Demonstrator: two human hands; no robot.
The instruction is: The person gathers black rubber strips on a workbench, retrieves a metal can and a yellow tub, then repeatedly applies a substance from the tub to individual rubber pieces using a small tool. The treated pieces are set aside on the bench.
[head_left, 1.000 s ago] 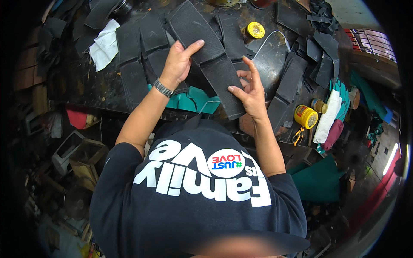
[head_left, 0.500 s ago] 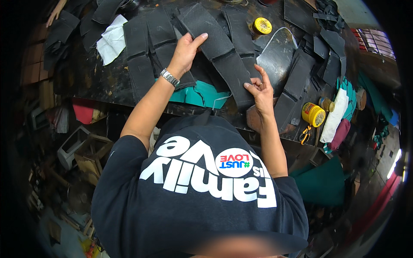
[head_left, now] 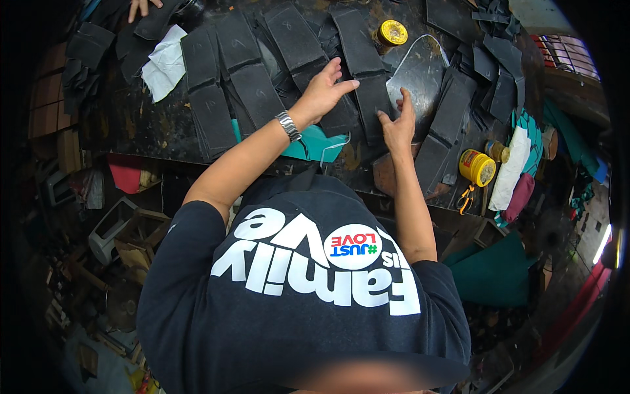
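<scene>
Several long black leather-like panels [head_left: 243,52], each with a crosswise seam, lie in a row of loose stacks on the dark table. My left hand [head_left: 326,92], its fingers apart, is over a black panel [head_left: 292,36] in the middle of the row. Beside the lower part of the neighbouring black panel [head_left: 357,43] is my right hand [head_left: 398,127], thumb and forefinger spread. Neither hand grips a panel. Under my left wrist, a green sheet [head_left: 315,146] shows at the table's near edge.
A yellow-lidded tub [head_left: 392,33] stands beyond my right hand, near a shiny grey sheet [head_left: 426,85]. Rightward are more black pieces [head_left: 453,108], a yellow jar [head_left: 477,167], orange-handled scissors [head_left: 466,199] and cloths. A white cloth [head_left: 164,64] and another person's hand [head_left: 143,8] are far left.
The black panel that both hands held has been laid down in the row and let go. My left hand has moved right and nearer. The other person's hand has shifted right.
</scene>
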